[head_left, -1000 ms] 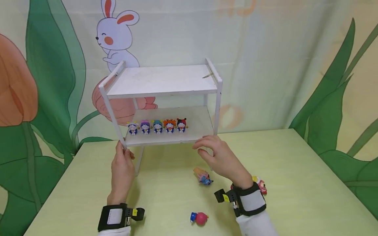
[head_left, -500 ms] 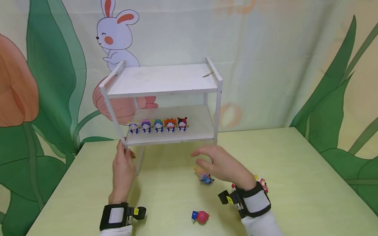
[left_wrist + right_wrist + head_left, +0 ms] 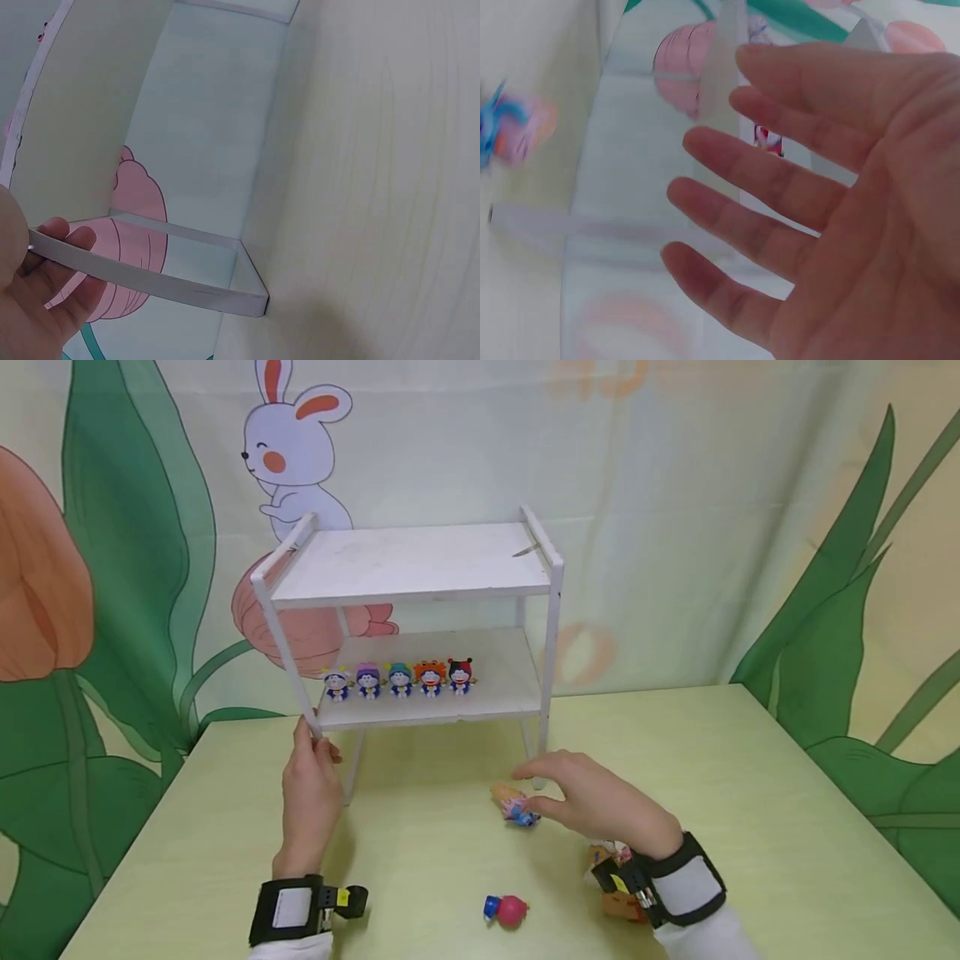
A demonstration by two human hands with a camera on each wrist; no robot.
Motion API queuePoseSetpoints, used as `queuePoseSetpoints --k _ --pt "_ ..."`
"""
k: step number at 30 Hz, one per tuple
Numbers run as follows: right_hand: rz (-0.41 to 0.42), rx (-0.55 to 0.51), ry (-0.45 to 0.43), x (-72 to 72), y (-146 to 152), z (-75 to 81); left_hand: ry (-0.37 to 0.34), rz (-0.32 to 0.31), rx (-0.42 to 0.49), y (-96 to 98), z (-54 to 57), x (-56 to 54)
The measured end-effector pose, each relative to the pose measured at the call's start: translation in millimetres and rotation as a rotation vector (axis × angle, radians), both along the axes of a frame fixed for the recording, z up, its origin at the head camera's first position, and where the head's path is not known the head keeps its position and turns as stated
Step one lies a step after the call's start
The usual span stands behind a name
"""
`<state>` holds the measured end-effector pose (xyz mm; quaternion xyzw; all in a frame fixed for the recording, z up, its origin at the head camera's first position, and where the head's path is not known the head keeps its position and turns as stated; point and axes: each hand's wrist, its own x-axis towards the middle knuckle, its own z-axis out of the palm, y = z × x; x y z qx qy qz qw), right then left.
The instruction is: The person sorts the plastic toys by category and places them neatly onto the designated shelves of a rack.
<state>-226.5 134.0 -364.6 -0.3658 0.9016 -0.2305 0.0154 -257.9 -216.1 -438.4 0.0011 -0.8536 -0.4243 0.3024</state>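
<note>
My left hand grips the front left leg of a white two-tier shelf; in the left wrist view its fingers curl round that white leg. On the lower tier several small figurines stand in a row, each with different headgear. My right hand hovers by the shelf's front right leg, fingers spread and holding nothing, as the right wrist view shows. Just left of its thumb lies a figurine with a blue front end and a tan cone-shaped end on the table.
Nearer on the pale green table lies a pink-and-blue figurine. More toys, one of them brown, lie partly hidden under the right wrist strap. Behind the shelf hangs a printed cloth with a rabbit and plants.
My right hand has dropped from the lower tier's front edge and moved right, toward the table. The left hand keeps its grip on the leg; the figurines stay put.
</note>
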Motion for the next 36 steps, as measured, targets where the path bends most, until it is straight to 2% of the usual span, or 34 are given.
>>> queuePoseSetpoints --k 4,9,21,26,36 --pt "-0.034 0.018 -0.029 3.3 12.7 -4.0 -0.007 -0.001 -0.003 -1.0 1.6 0.5" --pt "0.001 0.055 -0.062 11.1 17.8 -13.1 -0.022 0.012 -0.011 -0.6 0.9 1.1" --pt "0.109 0.187 -0.118 26.9 -10.7 -32.6 -0.019 0.007 -0.016 -1.1 0.8 1.4" --pt "0.118 0.214 -0.108 31.6 -16.1 -35.2 -0.035 0.012 -0.004 -1.1 0.6 1.3" --pt "0.101 0.214 -0.179 36.7 -21.5 -45.2 -0.043 0.007 -0.005 -0.5 1.6 0.5"
